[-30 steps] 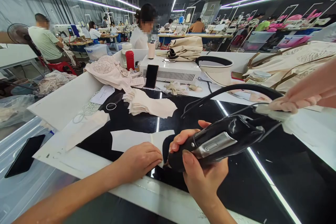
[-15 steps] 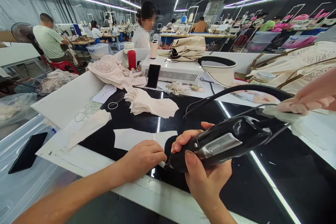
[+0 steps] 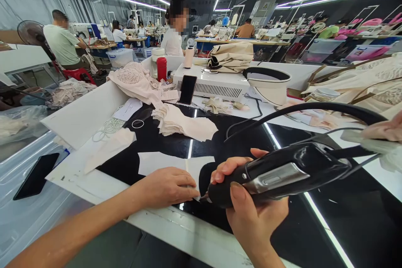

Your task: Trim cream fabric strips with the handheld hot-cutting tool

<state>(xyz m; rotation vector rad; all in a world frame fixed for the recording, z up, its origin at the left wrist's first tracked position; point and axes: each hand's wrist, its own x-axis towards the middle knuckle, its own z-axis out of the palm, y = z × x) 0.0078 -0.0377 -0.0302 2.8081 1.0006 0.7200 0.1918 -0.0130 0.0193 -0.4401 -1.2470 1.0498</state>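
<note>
Thin white cloth-like piece (image 3: 161,163) lies on the black-topped white bench (image 3: 188,222); left hand (image 3: 165,187), fingers together, covers its near end, pinch unclear. Right hand (image 3: 256,220) clamps a black-and-silver handheld tool (image 3: 282,176), tip beside that end, apparently calling for steadiness.

The handheld tool (image 3: 265,176) has a glossy black body, which looks like plastic, with a smooth silvery plate that looks like metal. The tabletop (image 3: 314,226) is black, smooth and very glossy, so it reflects the lights as bright lines. The stacked pieces (image 3: 185,123) look like soft matt cloth, and the cream bra (image 3: 132,79) has textured lace.
</note>
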